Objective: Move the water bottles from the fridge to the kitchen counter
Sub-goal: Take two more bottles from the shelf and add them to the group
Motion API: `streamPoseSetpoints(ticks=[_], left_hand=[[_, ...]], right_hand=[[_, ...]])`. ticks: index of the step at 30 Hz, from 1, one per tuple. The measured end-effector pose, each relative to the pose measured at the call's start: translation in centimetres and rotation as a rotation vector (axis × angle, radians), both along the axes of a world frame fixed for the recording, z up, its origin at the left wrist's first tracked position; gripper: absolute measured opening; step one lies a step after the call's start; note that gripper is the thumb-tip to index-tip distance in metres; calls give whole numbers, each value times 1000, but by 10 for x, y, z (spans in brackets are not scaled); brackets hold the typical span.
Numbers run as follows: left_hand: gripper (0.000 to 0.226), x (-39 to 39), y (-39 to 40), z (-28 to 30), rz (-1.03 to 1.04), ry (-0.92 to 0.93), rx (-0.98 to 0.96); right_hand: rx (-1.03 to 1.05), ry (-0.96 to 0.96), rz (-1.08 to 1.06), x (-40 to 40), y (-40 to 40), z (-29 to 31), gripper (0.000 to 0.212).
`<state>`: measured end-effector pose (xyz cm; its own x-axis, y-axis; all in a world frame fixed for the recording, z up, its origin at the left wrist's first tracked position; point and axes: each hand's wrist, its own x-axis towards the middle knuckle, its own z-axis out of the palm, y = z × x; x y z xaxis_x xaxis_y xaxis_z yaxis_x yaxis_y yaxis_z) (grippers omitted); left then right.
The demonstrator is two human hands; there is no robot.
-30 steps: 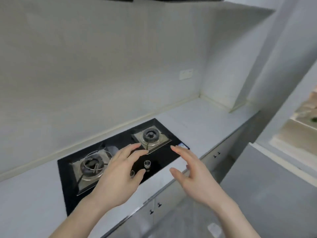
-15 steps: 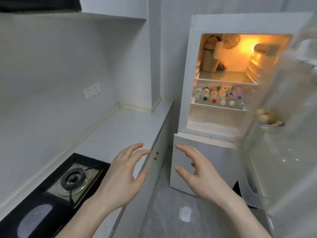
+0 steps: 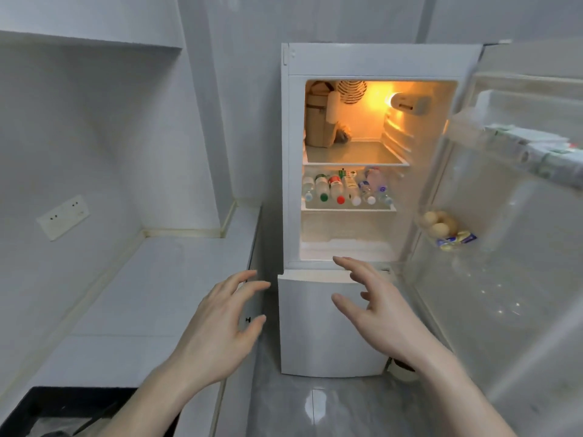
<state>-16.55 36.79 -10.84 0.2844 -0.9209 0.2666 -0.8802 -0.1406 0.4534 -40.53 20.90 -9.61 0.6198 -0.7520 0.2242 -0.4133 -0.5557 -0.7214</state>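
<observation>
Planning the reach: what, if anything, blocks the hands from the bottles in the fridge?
Nothing visible does. The fridge door is swung open, the water bottles lie exposed on the middle shelf, and the left hand and right hand are empty.

Fridge [image 3: 328, 326] body: smooth white painted finish, slight sheen. Open fridge door [image 3: 504, 279] liner: glossy, clear-looking plastic, speckled highlights. Water bottles [image 3: 347, 189]: clear plastic, coloured plastic caps. Fridge shelves [image 3: 356, 156]: smooth, look like glass. Kitchen counter [image 3: 151, 279]: pale, smooth, matt stone-like top. Floor [image 3: 315, 408]: grey glossy tile, reflective. Walls [image 3: 79, 137]: smooth pale tile. Hob [image 3: 41, 405]: black, glossy.
</observation>
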Motion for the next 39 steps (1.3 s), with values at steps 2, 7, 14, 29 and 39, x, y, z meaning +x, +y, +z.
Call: streamPoseSetpoints(ticks=[2, 7, 14, 29, 39], left_hand=[[48, 4, -17, -1, -29, 9, 14], [49, 7, -83, -1, -167, 14, 7], [48, 6, -181, 1, -239, 20, 22], [48, 38, -400, -19, -190, 44, 113], [48, 52, -495, -35, -168, 138, 231]], right_hand=[[-2, 6, -36, -2, -8, 0, 58], [-19, 1, -149, -14, -44, -2, 60], [11, -41, -233, -10, -125, -8, 58], [153, -127, -296, 69, -347, -35, 55], [258, -267, -537, 103, -461, -53, 56]])
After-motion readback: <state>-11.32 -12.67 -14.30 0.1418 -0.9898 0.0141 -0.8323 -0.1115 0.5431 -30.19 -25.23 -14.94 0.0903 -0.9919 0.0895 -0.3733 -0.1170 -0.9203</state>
